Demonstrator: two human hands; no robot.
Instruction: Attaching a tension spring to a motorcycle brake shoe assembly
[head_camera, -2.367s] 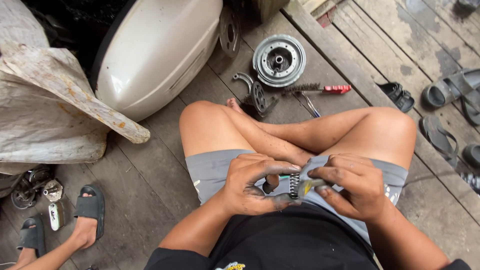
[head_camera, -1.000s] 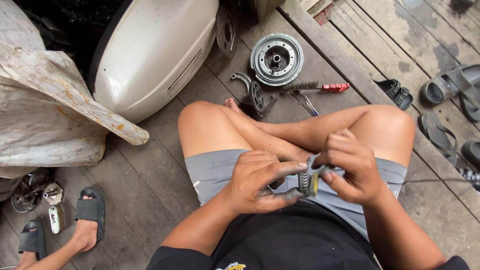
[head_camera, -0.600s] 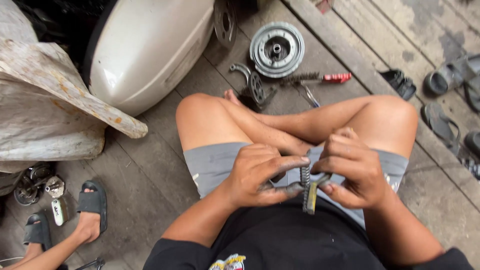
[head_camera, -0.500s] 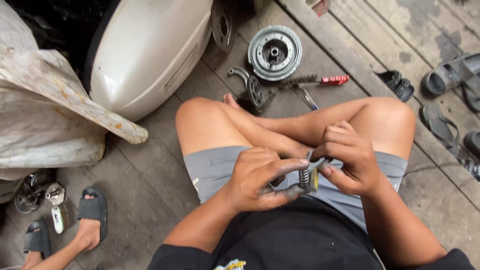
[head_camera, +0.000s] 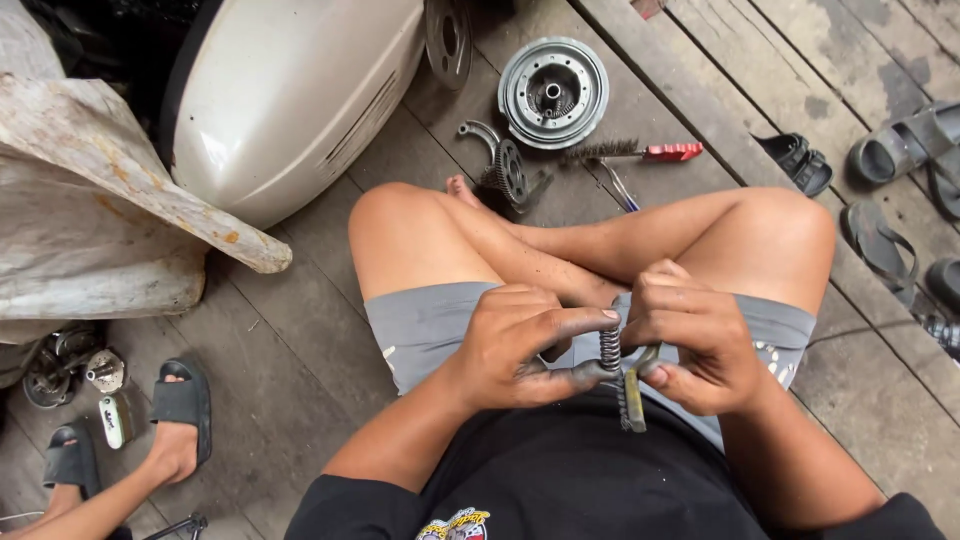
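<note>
Coil spring (head_camera: 609, 349) pinched between two greasy hands over the person's lap.

Dark, tightly wound steel, the spring stands nearly upright between the left hand (head_camera: 527, 342) and the right hand (head_camera: 700, 343), just above the grey shorts (head_camera: 430, 325). The left hand's grimy forefinger and thumb are closed around the spring's top and bottom. The right hand is curled shut on a small brush (head_camera: 632, 392) with a dull yellowish handle, its end pointing down beside the spring. Weathered grey wooden planks (head_camera: 300, 340) make the floor. On them lie a round ribbed metal drum (head_camera: 553, 92), a toothed sprocket (head_camera: 511, 172), and a wire brush with a red handle (head_camera: 640, 153). A smooth cream-coloured scooter body panel (head_camera: 290, 95) curves at upper left. Black rubber sandals (head_camera: 797, 162) rest at right; another person's sandalled foot (head_camera: 180, 425) shows at lower left.
</note>
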